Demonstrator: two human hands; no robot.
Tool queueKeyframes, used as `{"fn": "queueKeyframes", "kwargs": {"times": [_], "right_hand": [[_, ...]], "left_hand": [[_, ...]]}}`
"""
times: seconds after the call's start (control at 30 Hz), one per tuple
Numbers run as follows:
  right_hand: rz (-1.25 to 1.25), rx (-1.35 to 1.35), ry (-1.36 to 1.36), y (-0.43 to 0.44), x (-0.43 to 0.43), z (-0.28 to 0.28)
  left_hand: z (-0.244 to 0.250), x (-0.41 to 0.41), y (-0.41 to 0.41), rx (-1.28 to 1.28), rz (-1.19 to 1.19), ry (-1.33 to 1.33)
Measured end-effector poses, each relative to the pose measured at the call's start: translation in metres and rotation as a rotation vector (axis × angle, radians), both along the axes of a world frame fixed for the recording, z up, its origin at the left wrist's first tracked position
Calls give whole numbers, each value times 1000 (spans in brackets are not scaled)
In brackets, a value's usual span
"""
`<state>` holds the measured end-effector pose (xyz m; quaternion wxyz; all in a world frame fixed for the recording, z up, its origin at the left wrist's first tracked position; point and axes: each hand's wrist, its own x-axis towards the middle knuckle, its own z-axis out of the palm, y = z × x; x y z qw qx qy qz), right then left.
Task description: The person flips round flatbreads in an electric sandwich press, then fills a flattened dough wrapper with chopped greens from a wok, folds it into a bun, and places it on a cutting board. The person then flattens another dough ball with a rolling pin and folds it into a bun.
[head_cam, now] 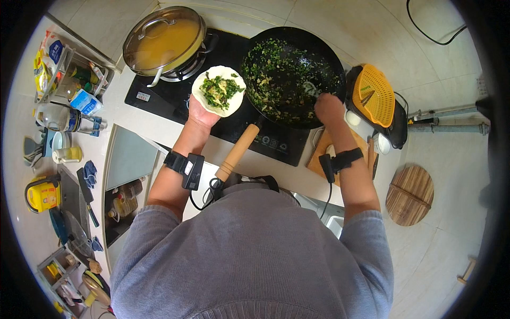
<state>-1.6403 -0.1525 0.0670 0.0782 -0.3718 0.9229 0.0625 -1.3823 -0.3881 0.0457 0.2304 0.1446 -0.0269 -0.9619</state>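
On my left hand [204,115] rests a round dough wrapper [239,101], held level with the palm beneath it. Chopped greens and egg filling [220,92] lies heaped in its middle. My right hand [330,108] is closed over the right side of a black wok [295,115]. It grips a spoon whose pale bowl [310,88] touches the filling in the wok; the handle is hidden by my fingers. More chopped green filling [267,63] is spread over the wok's inside. The wok's wooden handle [238,151] points toward my body.
A glass-lidded pan [163,44] with yellow contents stands on the left burner of the black cooktop [159,95]. To the right are a yellow plastic basket [374,95], a wooden cutting board [316,153] and a white cup [381,143]. A cleaver [84,185] lies on the left counter.
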Motion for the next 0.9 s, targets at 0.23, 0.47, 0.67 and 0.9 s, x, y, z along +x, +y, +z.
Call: {"fn": "queueKeyframes", "kwargs": {"times": [0.23,0.47,0.67,0.9], "right_hand": [[438,-368,-370,-16,32,-35],[-746,-664,-1526,-54,55,-6],[-717,-851,-1579,-51,52,6],[-514,-881,-1321,-40,65,94]], "left_hand": [[4,2,2,-26,-10,-61],[-8,-1,-2,43,-14,20],[16,-12,7,-18,-46,-18],[6,-31,10,71,-169,148]]}}
